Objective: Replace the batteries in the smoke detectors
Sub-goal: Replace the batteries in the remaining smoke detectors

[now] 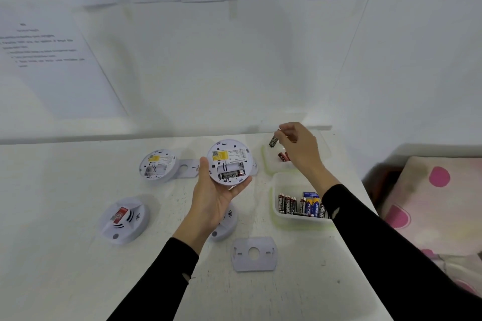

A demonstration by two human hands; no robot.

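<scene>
Right hand (300,147) pinches 1 dark cylindrical battery (273,142) by its top end, hanging over the small white plastic tray (266,164) of red used cells. Best to drop it low, clear of the rim. Left hand (216,190) cups the round white smoke detector (229,161) back-up, left of that pinch; 1 cell remains in it. Labels blurred; tray contents partly hidden by the wrist.

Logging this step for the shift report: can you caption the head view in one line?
Left hand holds an opened smoke detector; right hand holds a battery over the far tray.
</scene>
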